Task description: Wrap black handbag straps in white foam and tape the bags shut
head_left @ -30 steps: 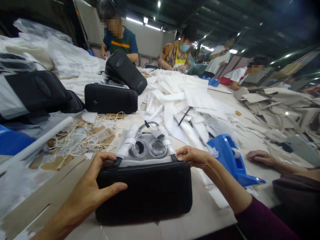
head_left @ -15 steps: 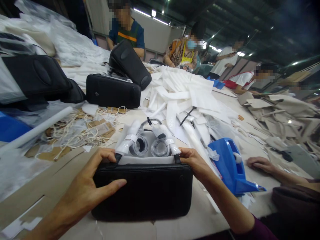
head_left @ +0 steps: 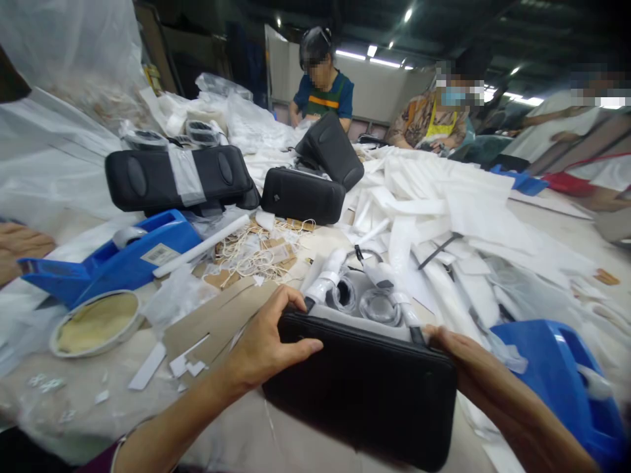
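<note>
A black case point(head_left: 359, 387) stands upright at the front of the table, tilted slightly down to the right. My left hand point(head_left: 276, 338) grips its upper left corner, thumb on the front face and fingers at the strap end. At the upper right corner, my right hand point(head_left: 453, 341) holds the case beside the other strap end; its thumb is hidden. Behind the top edge, the handles wrapped in white foam point(head_left: 325, 276) rise up, with coiled rings in clear plastic point(head_left: 380, 306) between them against a grey lining.
Blue tape dispensers point(head_left: 162, 246) point(head_left: 557, 374) stand left and right. Beyond lie more black cases point(head_left: 303, 195), white foam strips point(head_left: 409, 197), tags with strings point(head_left: 261, 253) and a round dish point(head_left: 96, 323). People work across the table; another person's hand point(head_left: 22, 249) is at far left.
The view has turned left, so the case and both hands appear further right. The case now looks more tilted. Both hands keep their hold at its upper corners.
</note>
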`<act>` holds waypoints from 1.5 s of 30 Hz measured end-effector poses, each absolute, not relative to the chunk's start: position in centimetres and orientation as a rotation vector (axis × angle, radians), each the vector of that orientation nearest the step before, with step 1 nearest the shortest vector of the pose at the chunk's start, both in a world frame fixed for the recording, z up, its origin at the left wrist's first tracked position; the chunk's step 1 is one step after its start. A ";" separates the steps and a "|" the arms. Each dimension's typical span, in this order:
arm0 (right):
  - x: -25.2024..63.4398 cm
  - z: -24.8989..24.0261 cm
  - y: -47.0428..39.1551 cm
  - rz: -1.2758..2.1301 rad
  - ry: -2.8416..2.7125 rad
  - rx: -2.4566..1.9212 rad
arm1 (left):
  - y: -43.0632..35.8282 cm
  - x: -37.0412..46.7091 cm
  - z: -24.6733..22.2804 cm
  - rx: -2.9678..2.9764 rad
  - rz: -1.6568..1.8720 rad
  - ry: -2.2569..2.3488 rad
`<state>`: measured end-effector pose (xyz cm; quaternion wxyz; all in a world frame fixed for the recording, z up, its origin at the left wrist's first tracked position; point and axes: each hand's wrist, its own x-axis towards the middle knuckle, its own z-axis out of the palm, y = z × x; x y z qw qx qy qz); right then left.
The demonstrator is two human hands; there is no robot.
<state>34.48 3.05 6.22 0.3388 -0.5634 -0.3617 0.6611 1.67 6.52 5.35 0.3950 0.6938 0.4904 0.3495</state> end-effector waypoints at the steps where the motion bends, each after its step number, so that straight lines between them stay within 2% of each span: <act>1: 34.6 5.9 2.4 1.703 -0.940 -1.473 | 6.4 1.6 5.3 1.724 0.890 1.238; 7: 32.9 3.8 -1.8 1.364 -0.849 -1.616 | 6.2 1.0 5.2 1.526 0.765 1.163; 11: 31.0 2.8 -2.7 1.256 -0.723 -1.600 | 6.2 1.2 4.7 1.417 0.810 1.104; 17: 31.7 0.1 -2.8 1.166 -0.813 -1.570 | 6.2 2.0 3.8 1.316 0.830 1.090; 20: 32.1 0.8 -2.5 1.092 -0.931 -1.641 | 6.4 2.1 3.6 1.288 0.839 1.078; 24: 30.6 5.0 -0.7 0.346 -1.469 -1.762 | 6.5 2.1 3.3 1.298 0.861 1.091; 26: 28.8 7.3 0.6 0.139 -1.811 -1.704 | 6.6 2.2 3.2 1.280 0.857 1.071; 31: 24.0 8.9 3.5 0.330 -2.335 -1.619 | 6.4 1.9 3.6 1.217 0.843 0.949; 37: 23.5 6.9 3.1 0.182 -2.310 -1.546 | 5.1 -0.8 3.6 1.157 1.154 1.154; 41: 24.0 6.7 2.3 0.186 -2.300 -1.489 | 4.1 -1.6 2.2 0.936 0.915 0.920; 45: 23.5 6.5 2.0 0.166 -2.273 -1.527 | 3.5 -1.8 0.8 1.065 0.771 0.728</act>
